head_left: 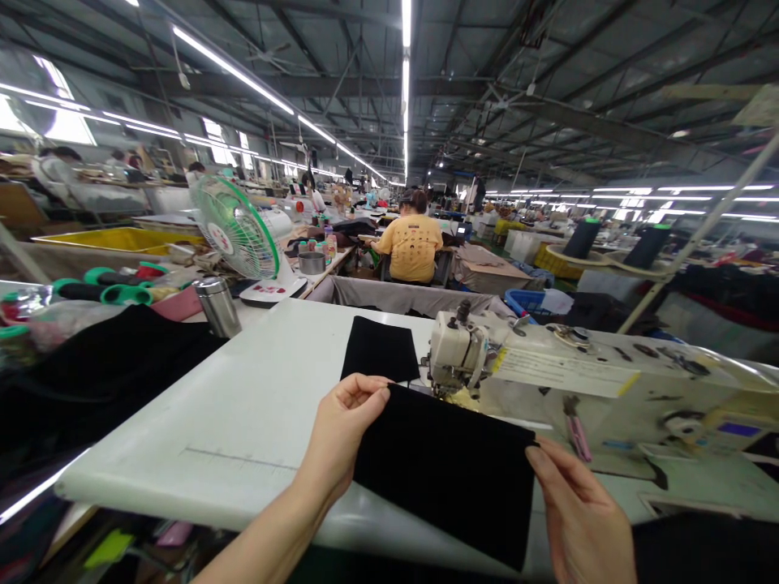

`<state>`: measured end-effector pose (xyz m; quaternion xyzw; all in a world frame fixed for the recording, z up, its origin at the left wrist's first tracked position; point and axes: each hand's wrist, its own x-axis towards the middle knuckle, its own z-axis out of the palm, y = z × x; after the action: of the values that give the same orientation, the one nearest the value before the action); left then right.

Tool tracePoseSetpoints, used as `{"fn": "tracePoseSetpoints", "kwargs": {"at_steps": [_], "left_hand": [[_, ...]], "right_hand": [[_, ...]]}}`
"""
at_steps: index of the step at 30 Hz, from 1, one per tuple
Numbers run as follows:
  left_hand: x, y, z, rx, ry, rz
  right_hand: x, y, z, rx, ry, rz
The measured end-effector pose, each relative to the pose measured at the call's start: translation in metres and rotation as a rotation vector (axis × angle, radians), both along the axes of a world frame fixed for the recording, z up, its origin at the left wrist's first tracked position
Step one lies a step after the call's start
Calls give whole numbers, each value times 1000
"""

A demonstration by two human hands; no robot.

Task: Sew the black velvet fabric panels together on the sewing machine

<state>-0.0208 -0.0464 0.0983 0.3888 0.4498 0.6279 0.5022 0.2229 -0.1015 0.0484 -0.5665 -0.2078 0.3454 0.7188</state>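
Fingers [367,382]: pressed together, pinching. Left hand [341,430] at upper left corner of larger panel, right hand [581,503] at upper right. Count: 1 white sewing table [243,414]; 1 industrial sewing machine [517,397]; 2 black fabric panels [456,478], larger held up before machine, smaller [380,349] flat behind; 2 thread cones [581,238]; 1 pink-handled snips [578,434]. Hard to make out: needle area [447,391]. Cut off: left forearm [268,531].

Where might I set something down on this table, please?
The pale table is bare between the flask, smaller black cloth and ruled line. It is crowded by the sewing machine, where the left hand and right hand hold the larger cloth.
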Motion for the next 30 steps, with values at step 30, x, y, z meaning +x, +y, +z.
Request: {"fn": "tracePoseSetpoints", "kwargs": {"at_steps": [30], "left_hand": [[-8, 8, -8, -73, 156, 31]], "right_hand": [[-4, 14, 5, 278, -48, 111]]}}
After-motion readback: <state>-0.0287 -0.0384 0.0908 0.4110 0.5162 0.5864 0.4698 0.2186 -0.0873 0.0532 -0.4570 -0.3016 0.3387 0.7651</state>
